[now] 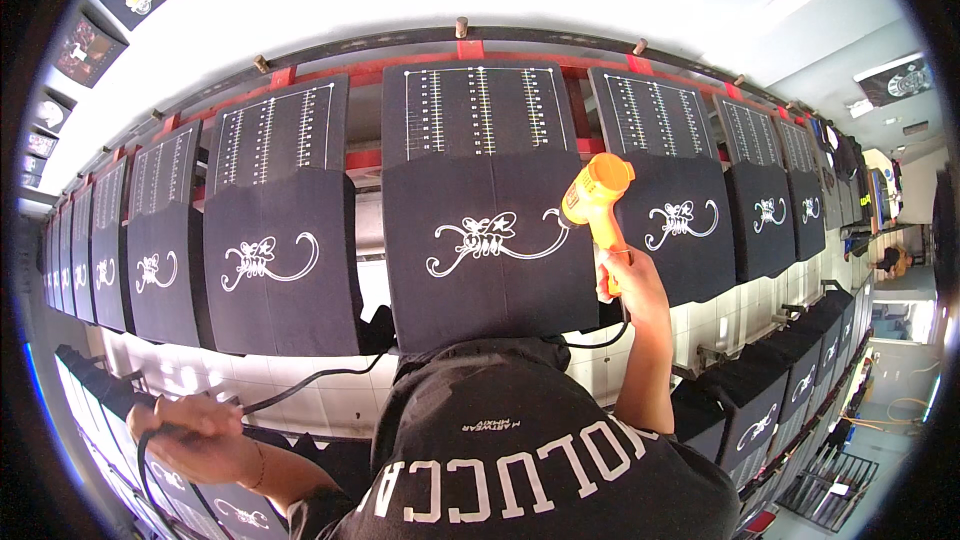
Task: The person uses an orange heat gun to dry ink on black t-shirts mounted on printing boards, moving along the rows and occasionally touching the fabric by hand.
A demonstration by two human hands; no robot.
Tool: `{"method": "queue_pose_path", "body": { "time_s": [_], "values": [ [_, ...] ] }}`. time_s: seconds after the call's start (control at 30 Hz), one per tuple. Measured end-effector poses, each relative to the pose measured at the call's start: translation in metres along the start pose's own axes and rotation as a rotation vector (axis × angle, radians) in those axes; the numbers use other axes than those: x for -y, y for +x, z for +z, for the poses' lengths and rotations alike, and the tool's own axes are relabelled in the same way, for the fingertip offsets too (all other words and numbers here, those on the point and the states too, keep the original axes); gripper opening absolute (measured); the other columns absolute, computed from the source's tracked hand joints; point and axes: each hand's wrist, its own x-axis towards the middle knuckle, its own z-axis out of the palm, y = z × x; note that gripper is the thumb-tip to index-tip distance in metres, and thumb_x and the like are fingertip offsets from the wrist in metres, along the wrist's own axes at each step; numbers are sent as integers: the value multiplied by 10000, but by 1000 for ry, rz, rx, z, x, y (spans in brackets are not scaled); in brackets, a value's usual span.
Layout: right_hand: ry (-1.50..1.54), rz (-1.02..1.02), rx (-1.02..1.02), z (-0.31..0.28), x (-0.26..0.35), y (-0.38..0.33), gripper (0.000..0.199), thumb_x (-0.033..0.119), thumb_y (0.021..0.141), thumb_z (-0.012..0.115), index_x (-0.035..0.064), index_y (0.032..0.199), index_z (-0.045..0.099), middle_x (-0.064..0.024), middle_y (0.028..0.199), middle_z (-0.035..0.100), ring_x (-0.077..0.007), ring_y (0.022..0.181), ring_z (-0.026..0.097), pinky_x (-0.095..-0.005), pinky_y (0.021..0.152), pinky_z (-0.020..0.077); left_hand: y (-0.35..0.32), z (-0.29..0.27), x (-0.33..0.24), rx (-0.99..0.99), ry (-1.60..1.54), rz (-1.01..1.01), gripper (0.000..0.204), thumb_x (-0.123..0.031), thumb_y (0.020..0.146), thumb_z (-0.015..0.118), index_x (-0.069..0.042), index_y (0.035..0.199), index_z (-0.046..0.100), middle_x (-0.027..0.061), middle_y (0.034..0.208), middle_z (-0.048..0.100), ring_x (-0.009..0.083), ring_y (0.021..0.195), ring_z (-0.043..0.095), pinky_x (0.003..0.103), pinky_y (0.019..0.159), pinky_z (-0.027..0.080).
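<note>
My right hand (630,275) is closed around the handle of a yellow-orange heat gun (592,202). The gun's front end is over the right tip of a white line print (490,237) on a black shirt (490,305); whether it touches the cloth I cannot tell. That shirt is stretched over a dark board with white ruler marks (480,115). Off to the lower left, my left hand (195,435) grips a black power cord (325,375). The cord runs past my body and shows again under the heat gun.
More black shirts with the same print lie on boards in a row left (262,255) and right (685,225). A red and black metal rail (365,72) runs behind them. Behind me stands another row of printed shirts (755,420). Framed prints (90,45) hang at the far left.
</note>
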Motion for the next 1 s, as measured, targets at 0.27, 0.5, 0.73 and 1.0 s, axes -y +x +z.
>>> {"method": "queue_pose_path", "body": {
  "time_s": [0.27,0.5,0.73,1.0],
  "values": [
    [-30,9,-19,-8,-4,-16,197,226,950,607,34,920,574,-26,710,575,-112,577,555,-256,525,448,4,16,-38,513,-672,297,271,-246,1006,476,8,1057,558,51,733,627,153,520,575,317,498,488],
    [-15,36,45,-16,-9,-28,243,231,925,653,5,979,579,-27,743,583,-118,565,581,-252,507,467,-21,56,-23,1518,-1418,191,418,-318,903,676,-89,1240,582,102,1040,684,280,885,644,403,767,553],
    [-21,53,76,-19,-17,-42,265,249,917,668,5,973,580,-27,744,586,-112,561,577,-256,508,466,-67,88,15,1410,-1379,-291,240,-194,904,693,23,1005,703,164,1041,695,320,956,661,491,902,487],
    [-1,68,182,-21,-21,-44,304,272,912,679,-6,985,582,-38,746,586,-114,567,582,-255,510,462,-142,97,76,816,-237,-889,190,-154,994,530,12,1004,624,100,996,666,156,887,632,295,817,514]
  ]
}}
